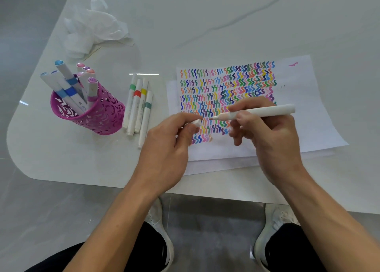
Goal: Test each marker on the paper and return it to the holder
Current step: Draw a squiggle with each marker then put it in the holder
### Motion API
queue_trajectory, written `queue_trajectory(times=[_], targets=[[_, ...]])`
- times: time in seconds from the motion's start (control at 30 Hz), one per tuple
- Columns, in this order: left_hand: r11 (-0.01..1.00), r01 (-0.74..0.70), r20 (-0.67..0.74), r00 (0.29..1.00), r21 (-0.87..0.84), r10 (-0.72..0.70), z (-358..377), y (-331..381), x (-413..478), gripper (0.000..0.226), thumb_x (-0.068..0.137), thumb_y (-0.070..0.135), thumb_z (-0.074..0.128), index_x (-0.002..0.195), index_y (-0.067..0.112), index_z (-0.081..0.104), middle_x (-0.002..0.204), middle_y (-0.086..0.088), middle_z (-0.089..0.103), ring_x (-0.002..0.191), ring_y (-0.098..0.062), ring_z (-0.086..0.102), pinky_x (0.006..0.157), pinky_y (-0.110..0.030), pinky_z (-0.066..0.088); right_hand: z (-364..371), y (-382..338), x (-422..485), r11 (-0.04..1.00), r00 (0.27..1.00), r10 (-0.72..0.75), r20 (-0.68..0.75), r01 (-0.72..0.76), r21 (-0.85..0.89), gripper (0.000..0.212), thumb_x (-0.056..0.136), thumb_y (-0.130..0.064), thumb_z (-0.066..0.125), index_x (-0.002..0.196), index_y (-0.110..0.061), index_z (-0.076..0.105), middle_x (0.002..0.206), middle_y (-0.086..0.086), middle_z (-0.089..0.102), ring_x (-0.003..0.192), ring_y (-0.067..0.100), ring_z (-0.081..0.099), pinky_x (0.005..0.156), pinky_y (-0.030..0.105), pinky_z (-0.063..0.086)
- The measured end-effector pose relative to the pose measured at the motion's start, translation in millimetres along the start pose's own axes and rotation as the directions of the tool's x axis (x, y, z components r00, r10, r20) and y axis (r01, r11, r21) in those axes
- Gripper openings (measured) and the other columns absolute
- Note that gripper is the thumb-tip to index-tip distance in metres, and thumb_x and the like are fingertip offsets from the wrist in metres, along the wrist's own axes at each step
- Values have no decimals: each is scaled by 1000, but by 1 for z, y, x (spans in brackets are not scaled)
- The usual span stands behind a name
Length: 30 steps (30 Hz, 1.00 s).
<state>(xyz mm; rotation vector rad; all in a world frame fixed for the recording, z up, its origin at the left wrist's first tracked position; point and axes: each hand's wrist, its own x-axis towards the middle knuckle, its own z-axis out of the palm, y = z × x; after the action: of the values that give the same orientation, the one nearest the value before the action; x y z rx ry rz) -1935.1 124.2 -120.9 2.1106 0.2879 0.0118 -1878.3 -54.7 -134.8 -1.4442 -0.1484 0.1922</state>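
Your right hand (267,131) grips uncapped marker (255,112), left hand (170,146) pinches cap (197,123), both above paper (308,107). Testing step; next, likely lower tip, draw squiggle.

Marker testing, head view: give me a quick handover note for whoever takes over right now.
Left hand: pinches the white cap.
Right hand: grips the uncapped marker, tip pointing at the cap, over the paper.
Holder: several markers stand in it. Four markers lie on the table between holder and paper.
Done: paper filled with rows of coloured squiggles.
Left: cap the held marker and put it in the holder; the four loose ones probably still need handling.
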Motion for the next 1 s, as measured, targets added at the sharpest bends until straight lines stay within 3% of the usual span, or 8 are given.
queue_trajectory(times=[0.1,0.33,1.0], targets=[[1000,-8,20,1000,-28,8,-1,1,0,19,103,26,50,110,28,68,91,17,68,84,-2,63,68,-7,45,0,0,1,1000,1000,10,3,-10,-8,11,91,-11,63,91,-18,71,72,3,70,63,22,66,54,30,54],[999,-39,90,995,11,38,-1,4,-2,23,104,24,47,113,28,67,88,19,65,86,-3,62,70,-5,43,1,1,-1,998,999,20,32,-18,-67,4,91,-15,66,91,-19,69,77,3,73,65,25,68,56,35,58],[995,-47,136,990,90,34,1,6,-3,22,104,25,47,111,27,67,89,19,64,84,-3,60,70,-5,43,1,4,-2,992,996,47,74,-38,-117,6,90,-15,66,90,-19,70,74,5,72,64,24,69,55,34,58]])
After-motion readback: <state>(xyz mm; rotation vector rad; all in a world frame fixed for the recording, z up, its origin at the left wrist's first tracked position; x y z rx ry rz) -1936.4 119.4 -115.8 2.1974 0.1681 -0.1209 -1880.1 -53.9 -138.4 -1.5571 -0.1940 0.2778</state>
